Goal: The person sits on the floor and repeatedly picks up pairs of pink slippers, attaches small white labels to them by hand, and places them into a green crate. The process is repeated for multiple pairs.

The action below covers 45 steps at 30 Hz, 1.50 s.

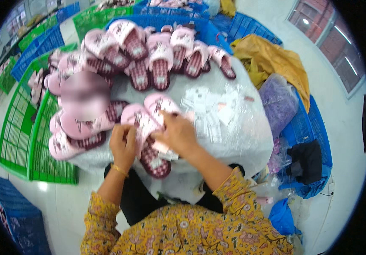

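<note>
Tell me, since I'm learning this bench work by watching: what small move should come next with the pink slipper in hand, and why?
Probably press the paper tag flat against the pink slipper. The right hand lies over the slipper with the tag at its edge, and the left hand grips the slipper's side, steadying it on the white sack.

pink slipper is being gripped by left hand and right hand | white sack is being used as worktop; paper tags are being kept on it | more slippers are being piled behind; green crates are being stood at left
</note>
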{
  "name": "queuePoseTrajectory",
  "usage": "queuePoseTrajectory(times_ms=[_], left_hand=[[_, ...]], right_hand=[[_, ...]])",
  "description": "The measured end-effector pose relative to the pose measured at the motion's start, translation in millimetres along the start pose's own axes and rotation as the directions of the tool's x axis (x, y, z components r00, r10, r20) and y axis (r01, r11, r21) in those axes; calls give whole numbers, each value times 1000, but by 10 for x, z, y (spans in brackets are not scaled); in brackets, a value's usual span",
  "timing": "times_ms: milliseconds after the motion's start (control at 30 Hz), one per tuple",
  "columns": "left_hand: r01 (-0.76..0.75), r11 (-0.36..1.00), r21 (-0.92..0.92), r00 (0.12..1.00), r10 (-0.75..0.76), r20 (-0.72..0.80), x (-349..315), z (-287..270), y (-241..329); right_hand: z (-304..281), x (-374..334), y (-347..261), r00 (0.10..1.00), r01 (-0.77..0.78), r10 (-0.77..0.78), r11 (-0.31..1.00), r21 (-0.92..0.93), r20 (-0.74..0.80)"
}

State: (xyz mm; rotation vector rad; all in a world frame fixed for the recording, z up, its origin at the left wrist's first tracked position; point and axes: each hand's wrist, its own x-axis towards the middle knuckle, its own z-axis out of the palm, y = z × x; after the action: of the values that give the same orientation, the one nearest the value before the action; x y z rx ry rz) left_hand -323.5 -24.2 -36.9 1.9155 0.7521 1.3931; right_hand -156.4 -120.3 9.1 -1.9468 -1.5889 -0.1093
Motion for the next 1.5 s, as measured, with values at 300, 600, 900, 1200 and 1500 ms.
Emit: queuePoseTrajectory(times_ms=[300,600,900,1200,1500], left_hand=[[209,927,-312,967,-243,-73,-247,5,-338],[161,973,-167,967,-189,-172,-230,-81,-318],[193,947,-258,966,-229,-117,-259,-25,-301],[117,975,-188,978,-146,-148,-243,-94,-202],[42,986,-160,986,-66,-153,-171,-159,-265]], right_hand=[[-147,-165,244,992,-73,91,981,181,-92],[-1444,2821,459,890,47,-125,981,-186,-438],[221,3171,186,999,24,-27,988,155,17],[1436,3613,59,923,72,-55,997,31,-380],[635,2248,-28,903,207,-177,978,36,-391]])
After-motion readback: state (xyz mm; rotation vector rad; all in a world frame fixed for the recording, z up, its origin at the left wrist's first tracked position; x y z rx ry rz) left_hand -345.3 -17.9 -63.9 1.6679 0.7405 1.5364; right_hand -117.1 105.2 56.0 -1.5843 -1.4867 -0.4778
